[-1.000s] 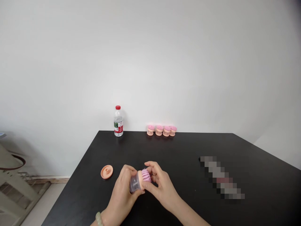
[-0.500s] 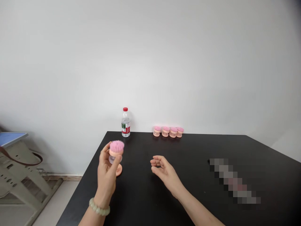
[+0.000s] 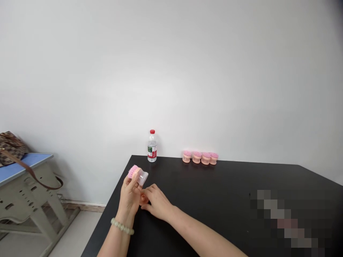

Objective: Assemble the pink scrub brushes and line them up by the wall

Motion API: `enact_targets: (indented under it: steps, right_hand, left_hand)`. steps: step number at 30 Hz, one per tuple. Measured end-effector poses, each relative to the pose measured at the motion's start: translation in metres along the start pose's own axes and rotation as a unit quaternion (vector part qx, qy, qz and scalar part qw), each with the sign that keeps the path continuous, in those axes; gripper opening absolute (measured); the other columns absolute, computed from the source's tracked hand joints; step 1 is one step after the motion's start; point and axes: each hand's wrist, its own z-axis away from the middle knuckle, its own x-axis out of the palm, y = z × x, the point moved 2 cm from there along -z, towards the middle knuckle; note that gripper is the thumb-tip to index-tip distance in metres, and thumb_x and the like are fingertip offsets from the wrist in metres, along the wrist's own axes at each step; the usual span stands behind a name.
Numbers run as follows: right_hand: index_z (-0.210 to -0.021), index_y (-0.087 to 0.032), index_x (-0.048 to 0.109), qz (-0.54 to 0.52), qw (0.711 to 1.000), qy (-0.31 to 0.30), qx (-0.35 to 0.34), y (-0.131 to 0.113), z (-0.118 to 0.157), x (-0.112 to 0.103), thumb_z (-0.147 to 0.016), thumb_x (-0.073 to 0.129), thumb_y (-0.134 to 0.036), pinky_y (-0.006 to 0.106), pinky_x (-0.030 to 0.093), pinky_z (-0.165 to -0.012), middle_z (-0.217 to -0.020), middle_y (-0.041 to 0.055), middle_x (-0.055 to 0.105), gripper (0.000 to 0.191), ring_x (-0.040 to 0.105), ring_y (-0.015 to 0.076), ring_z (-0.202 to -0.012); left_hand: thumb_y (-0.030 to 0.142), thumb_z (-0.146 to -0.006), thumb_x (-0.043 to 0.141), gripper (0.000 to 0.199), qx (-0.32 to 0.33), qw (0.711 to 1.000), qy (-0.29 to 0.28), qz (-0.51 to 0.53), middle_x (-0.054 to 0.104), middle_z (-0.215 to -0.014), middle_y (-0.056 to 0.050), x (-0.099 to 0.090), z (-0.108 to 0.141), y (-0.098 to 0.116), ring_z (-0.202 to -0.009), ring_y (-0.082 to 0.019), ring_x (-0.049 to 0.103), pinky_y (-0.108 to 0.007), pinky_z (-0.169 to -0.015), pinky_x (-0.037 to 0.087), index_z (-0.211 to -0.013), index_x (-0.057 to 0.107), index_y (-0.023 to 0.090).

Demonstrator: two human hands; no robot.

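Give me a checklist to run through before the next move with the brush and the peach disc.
Left hand grip on the pink-bristled brush: ok, fingers wrapped around it, lifted off the table and tilted.
Clear cup seated on the brush: cannot tell, the joint is too small to judge.
Right hand on the peach disc: ok, fingers over it on the black table.
Top of the peach disc in view: not ok, the hands hide most of it.
Water bottle: ok, upright, capped, apart from the hands.
Row of four pink brushes: ok, upright at the far edge, apart from the hands.
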Motion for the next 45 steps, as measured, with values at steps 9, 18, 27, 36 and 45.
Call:
enact_targets:
  steps: [9, 18, 27, 36, 45]
  right_hand:
    - [-0.120, -0.021, 0.051, -0.019, 0.991, 0.113, 0.068, 0.020, 0.061, -0.045, -0.075, 0.062, -0.006, 0.040, 0.051, -0.094, -0.118, 0.0082, 0.060, 0.049, 0.062, 0.0239, -0.106]
    - [-0.128, -0.023, 0.048, -0.111, 0.967, 0.180, 0.143, 0.014, 0.098, -0.067, -0.069, 0.067, -0.006, 0.043, 0.055, -0.091, -0.116, 0.0056, 0.063, 0.065, 0.064, 0.0215, -0.096]
    - [-0.132, -0.023, 0.044, -0.201, 0.947, 0.221, 0.116, 0.015, 0.101, -0.061, -0.074, 0.066, -0.015, 0.043, 0.059, -0.090, -0.122, 0.0086, 0.061, 0.062, 0.070, 0.0219, -0.097]
    - [-0.123, -0.026, 0.055, -0.065, 0.960, 0.273, 0.003, 0.008, 0.105, -0.066, -0.085, 0.064, -0.015, 0.041, 0.058, -0.093, -0.126, 0.0084, 0.063, 0.041, 0.067, 0.0242, -0.107]
    - [-0.124, -0.024, 0.056, 0.013, 0.950, 0.294, -0.103, 0.003, 0.104, -0.074, -0.089, 0.063, -0.008, 0.040, 0.055, -0.098, -0.123, 0.0101, 0.063, 0.038, 0.061, 0.0246, -0.114]
  left_hand:
    - [0.016, -0.065, 0.088, 0.048, -0.078, 0.992, -0.072, -0.066, 0.069, -0.093, 0.000, 0.004, 0.016, -0.020, -0.081, -0.014, 0.068, -0.027, -0.073, 0.055, -0.104, 0.062, 0.021]
    - [0.022, -0.062, 0.091, 0.044, -0.173, 0.947, -0.214, -0.164, 0.069, -0.087, -0.002, 0.022, 0.041, -0.046, -0.081, -0.017, 0.066, -0.029, -0.074, 0.054, -0.096, 0.064, 0.018]
    - [0.022, -0.064, 0.090, 0.042, -0.216, 0.942, -0.219, -0.131, 0.070, -0.091, -0.004, 0.020, 0.040, -0.047, -0.087, -0.019, 0.069, -0.035, -0.084, 0.056, -0.096, 0.064, 0.018]
    - [0.024, -0.060, 0.093, 0.044, -0.226, 0.952, -0.190, -0.085, 0.073, -0.090, -0.003, 0.020, 0.045, -0.054, -0.086, -0.017, 0.070, -0.031, -0.084, 0.056, -0.094, 0.066, 0.017]
    - [0.038, -0.061, 0.092, 0.046, -0.267, 0.942, -0.191, -0.067, 0.074, -0.089, -0.006, 0.020, 0.048, -0.059, -0.085, -0.018, 0.070, -0.034, -0.083, 0.059, -0.093, 0.069, 0.014]
